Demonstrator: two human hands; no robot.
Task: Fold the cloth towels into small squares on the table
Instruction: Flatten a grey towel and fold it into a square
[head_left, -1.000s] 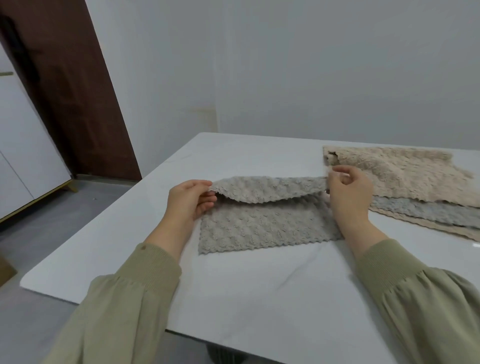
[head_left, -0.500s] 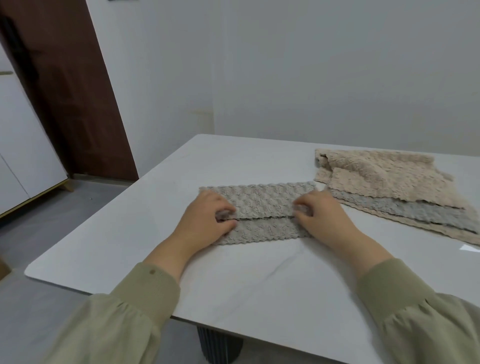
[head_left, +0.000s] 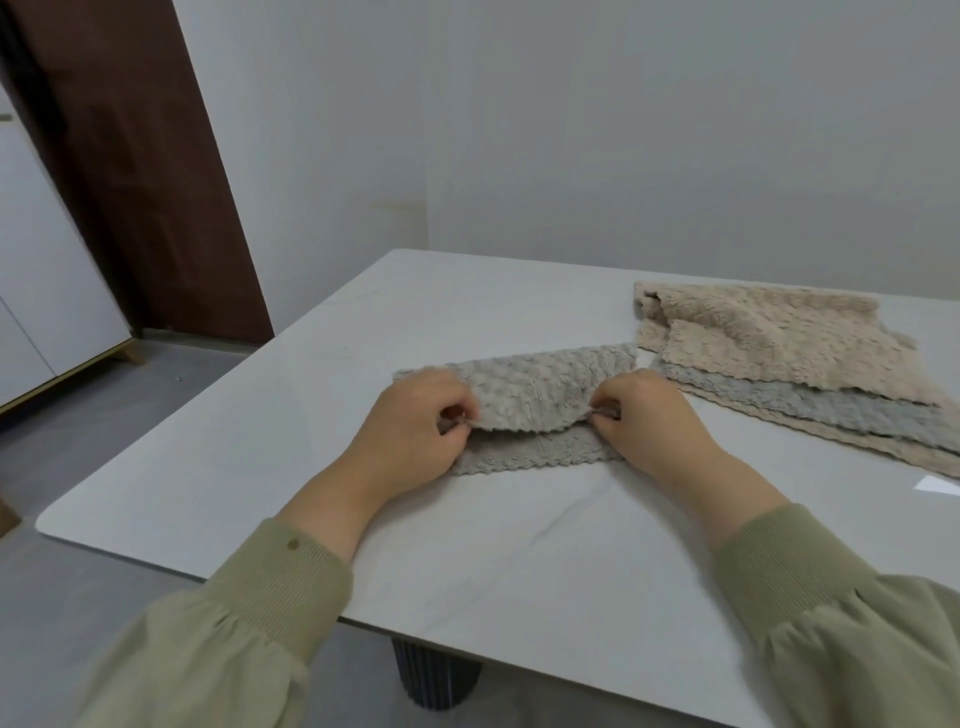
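A grey textured towel (head_left: 540, 395) lies on the white table (head_left: 519, 545), its upper layer folded toward me over the lower one. My left hand (head_left: 410, 436) pinches the folded layer at its left end. At the right end my right hand (head_left: 649, 426) pinches the same layer. A strip of the lower layer shows below the fold, between my hands.
A loose pile of towels (head_left: 779, 353), beige on top with a grey one beneath, lies at the right back of the table. A small white slip (head_left: 937, 486) sits at the right edge. The wall stands behind, a brown door (head_left: 130, 171) to the left.
The raised far edge of the grey towel came down toward me onto the lower half. Both hands then closed in on the fold and now pinch the layer's edge slightly off the cloth.
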